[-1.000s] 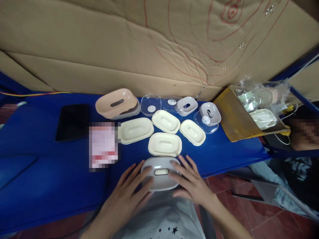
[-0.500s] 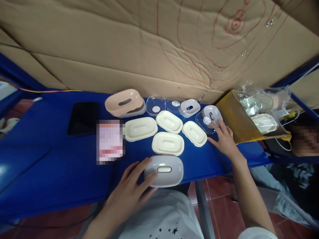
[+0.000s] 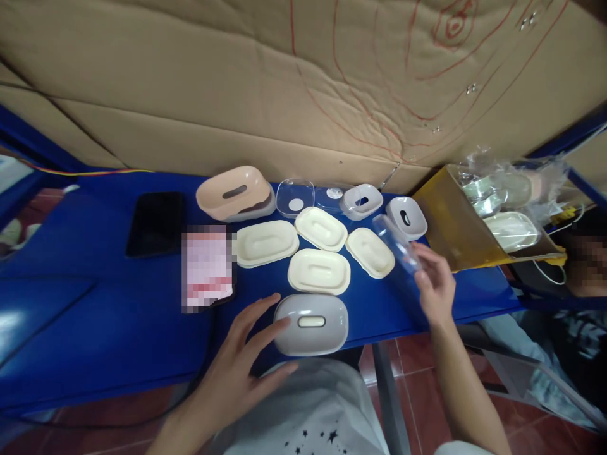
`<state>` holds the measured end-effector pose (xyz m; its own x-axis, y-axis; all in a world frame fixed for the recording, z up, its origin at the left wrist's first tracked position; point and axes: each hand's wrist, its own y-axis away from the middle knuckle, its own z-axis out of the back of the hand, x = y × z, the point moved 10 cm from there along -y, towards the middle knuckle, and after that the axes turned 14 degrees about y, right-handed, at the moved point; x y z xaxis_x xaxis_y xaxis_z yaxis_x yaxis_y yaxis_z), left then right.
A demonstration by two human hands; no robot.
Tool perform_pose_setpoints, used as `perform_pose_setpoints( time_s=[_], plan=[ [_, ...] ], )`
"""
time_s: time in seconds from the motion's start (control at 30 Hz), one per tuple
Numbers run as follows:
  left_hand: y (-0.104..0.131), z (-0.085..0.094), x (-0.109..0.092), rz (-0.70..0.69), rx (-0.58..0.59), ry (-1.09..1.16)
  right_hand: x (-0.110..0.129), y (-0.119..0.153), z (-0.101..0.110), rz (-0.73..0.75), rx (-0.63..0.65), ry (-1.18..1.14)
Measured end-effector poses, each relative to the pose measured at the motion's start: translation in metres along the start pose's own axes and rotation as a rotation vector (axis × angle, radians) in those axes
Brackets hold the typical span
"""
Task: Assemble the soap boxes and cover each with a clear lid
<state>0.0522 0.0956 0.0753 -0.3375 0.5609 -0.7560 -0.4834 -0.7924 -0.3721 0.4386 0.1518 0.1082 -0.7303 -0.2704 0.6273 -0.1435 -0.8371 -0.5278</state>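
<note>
On the blue table (image 3: 118,328), an open cardboard box (image 3: 450,221) holds plastic-wrapped pieces (image 3: 507,189). From afar, I spread my left hand (image 3: 251,347) wide at the left edge of a glossy grey oval dish (image 3: 332,335) near the front, its slot showing cream; my right hand (image 3: 439,284) grips a transparent lid (image 3: 397,243), tilted, right of the cream trays (image 3: 370,253).

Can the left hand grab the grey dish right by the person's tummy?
Probably yes. The left hand looks open and empty, right at the left side of the grey dish, with nothing seen blocking it.
</note>
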Motion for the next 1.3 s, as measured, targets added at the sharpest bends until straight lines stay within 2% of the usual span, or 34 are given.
perform_pose_setpoints(
  time_s=[0.17, 0.27, 0.37, 0.53, 0.73, 0.9, 1.1, 1.3],
  plan=[
    [-0.005, 0.000, -0.002, -0.020, -0.014, 0.056, 0.095, 0.066, -0.060, 0.335, 0.310, -0.091],
    [-0.004, 0.001, 0.000, -0.024, -0.010, 0.040, 0.121, 0.090, -0.083, 0.494, 0.381, -0.094],
    [-0.003, 0.001, -0.002, -0.060, -0.001, -0.011, 0.122, 0.095, -0.095, 0.532, 0.445, -0.074],
    [-0.007, 0.000, -0.009, -0.136, -0.013, -0.082, 0.121, 0.092, -0.097, 0.537, 0.538, -0.035],
    [-0.004, -0.002, -0.015, -0.225, -0.036, -0.146, 0.127, 0.095, -0.097, 0.593, 0.533, 0.031],
    [-0.002, -0.002, -0.017, -0.257, -0.051, -0.176, 0.124, 0.094, -0.103, 0.583, 0.584, 0.050],
    [-0.002, -0.004, -0.013, -0.216, -0.052, -0.167, 0.115, 0.092, -0.106, 0.504, 0.654, -0.007],
    [-0.001, -0.015, -0.004, -0.116, 0.047, -0.110, 0.112, 0.091, -0.108, 0.477, 0.689, -0.023]
  ],
)
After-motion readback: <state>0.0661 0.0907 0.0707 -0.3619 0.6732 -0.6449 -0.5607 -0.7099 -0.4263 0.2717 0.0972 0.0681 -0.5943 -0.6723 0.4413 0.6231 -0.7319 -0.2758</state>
